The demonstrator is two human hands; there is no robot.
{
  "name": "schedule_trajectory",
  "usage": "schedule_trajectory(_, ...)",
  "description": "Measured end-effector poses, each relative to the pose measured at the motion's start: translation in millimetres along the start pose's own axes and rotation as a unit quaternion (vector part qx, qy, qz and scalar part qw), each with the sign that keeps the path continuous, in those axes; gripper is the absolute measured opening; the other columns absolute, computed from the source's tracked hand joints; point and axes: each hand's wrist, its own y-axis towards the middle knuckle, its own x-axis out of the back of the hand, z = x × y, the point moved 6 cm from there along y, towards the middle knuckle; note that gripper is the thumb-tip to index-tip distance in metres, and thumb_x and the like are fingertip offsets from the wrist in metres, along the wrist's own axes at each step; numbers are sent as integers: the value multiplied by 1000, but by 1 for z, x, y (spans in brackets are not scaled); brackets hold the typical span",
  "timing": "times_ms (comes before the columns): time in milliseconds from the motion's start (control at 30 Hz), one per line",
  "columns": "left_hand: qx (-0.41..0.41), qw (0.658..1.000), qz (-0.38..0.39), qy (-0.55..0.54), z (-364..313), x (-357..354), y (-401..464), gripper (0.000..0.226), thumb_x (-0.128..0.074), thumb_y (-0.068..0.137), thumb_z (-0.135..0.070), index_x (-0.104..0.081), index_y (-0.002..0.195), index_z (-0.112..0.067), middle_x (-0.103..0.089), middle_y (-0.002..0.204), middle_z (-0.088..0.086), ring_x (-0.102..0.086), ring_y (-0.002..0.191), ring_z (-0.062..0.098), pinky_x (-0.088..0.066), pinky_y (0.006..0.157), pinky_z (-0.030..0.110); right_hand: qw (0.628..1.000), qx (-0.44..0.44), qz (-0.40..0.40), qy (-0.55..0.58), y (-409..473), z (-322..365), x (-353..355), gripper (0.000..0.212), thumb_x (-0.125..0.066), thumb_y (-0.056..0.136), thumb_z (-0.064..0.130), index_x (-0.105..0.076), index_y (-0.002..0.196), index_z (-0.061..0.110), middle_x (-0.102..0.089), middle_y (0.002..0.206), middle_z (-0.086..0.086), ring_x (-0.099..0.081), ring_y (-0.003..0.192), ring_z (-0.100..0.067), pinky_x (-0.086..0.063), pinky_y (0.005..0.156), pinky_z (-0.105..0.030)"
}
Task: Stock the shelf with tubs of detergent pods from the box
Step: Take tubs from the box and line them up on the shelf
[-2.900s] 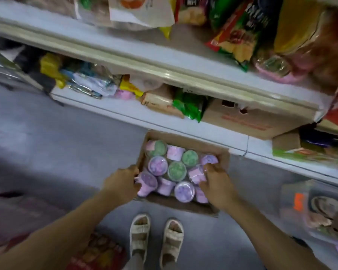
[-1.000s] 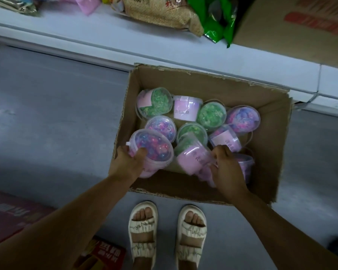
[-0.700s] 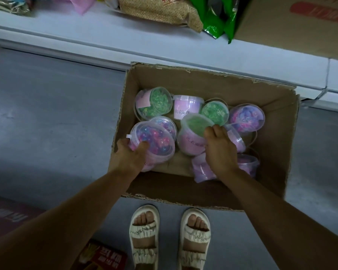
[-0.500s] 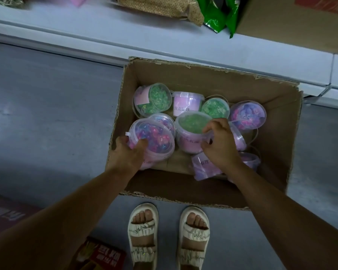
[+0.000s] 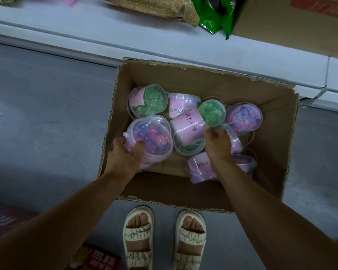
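Note:
An open cardboard box (image 5: 271,145) stands on the floor against the bottom shelf and holds several clear tubs of detergent pods. My left hand (image 5: 125,154) grips a tub of pink and blue pods (image 5: 150,139) at the box's left side, lid facing me. My right hand (image 5: 216,143) grips a pink-labelled tub (image 5: 187,126) in the middle, tilted on its side above a green tub (image 5: 187,151). More tubs, green (image 5: 154,100) and purple (image 5: 244,117), lie further back.
The white bottom shelf (image 5: 125,38) runs across the top, carrying a grain bag (image 5: 154,5), green packets (image 5: 215,16) and a brown carton (image 5: 293,22). My sandalled feet (image 5: 164,238) stand just before the box. Grey floor lies to the left; red packaging (image 5: 98,258) is at bottom left.
My right hand has lifted the pink-labelled tub and tipped it onto its side, uncovering a green tub beneath. My left hand keeps its hold on the pink and blue tub.

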Motion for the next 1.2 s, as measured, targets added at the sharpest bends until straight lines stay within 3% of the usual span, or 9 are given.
schedule_trajectory(167,5,1000,-12,12,0,4,3,86,-50,60,-76,-49,130,-27,-63,119,1,-62,105,20,-57,82,44,997,19,68,-44,8,7,-17,40,-63,85,31,-53,120,15,-51,121,-13,-55,105,-26,-46,77,-27)
schedule_trajectory(267,8,1000,-24,9,-4,7,-2,86,-48,58,-74,-50,129,-25,-63,116,0,-61,105,20,-56,83,43,981,128,26,-141,5,22,-9,22,-62,85,9,-57,107,7,-56,111,-14,-55,101,-27,-34,71,-22)
schedule_trajectory(333,14,1000,-27,8,-4,8,-3,87,-47,57,-75,-49,129,-26,-62,116,-1,-60,104,19,-55,83,43,972,179,-5,-149,2,34,-1,17,-61,82,0,-58,98,4,-58,106,-15,-58,96,-29,-40,70,-26)
schedule_trajectory(567,12,999,-29,9,-7,11,0,84,-50,60,-76,-50,129,-28,-63,117,0,-61,104,20,-56,83,47,895,348,-39,-275,-5,51,4,30,-62,62,-15,-57,88,-1,-55,104,-21,-56,93,-37,-45,58,-33)
schedule_trajectory(767,2,1000,-14,6,-3,7,-4,84,-51,62,-77,-52,128,-24,-65,116,1,-64,103,18,-57,82,43,904,320,53,-277,-23,20,4,29,-70,71,-4,-61,97,0,-51,115,-18,-54,104,-32,-49,80,-33)
schedule_trajectory(900,7,1000,-4,3,1,2,-4,93,-52,56,-84,-51,128,-25,-64,117,3,-64,102,18,-57,80,42,964,201,-47,-165,-10,25,23,53,-69,81,16,-47,129,6,-42,132,-16,-52,112,-30,-44,85,-34)
schedule_trajectory(1000,4,1000,-7,-14,-3,-1,-5,83,-53,64,-73,-51,128,-20,-62,116,3,-63,100,17,-57,74,34,977,110,38,-177,9,15,13,68,-65,86,27,-32,143,10,-34,143,-15,-41,126,-28,-36,96,-30)
schedule_trajectory(1100,-3,999,-23,-34,-4,-3,-5,64,-59,81,-55,-47,130,-15,-57,120,3,-61,101,17,-52,69,26,974,66,116,-185,19,2,-3,63,-65,85,37,-38,135,9,-44,136,-14,-44,123,-28,-37,89,-30)
schedule_trajectory(1200,5,998,-36,-55,-3,-4,-8,54,-58,89,-40,-42,133,-13,-53,123,5,-57,104,17,-48,66,22,980,100,81,-154,17,3,-4,51,-74,76,37,-47,108,9,-54,104,-7,-52,95,-21,-36,71,-25)
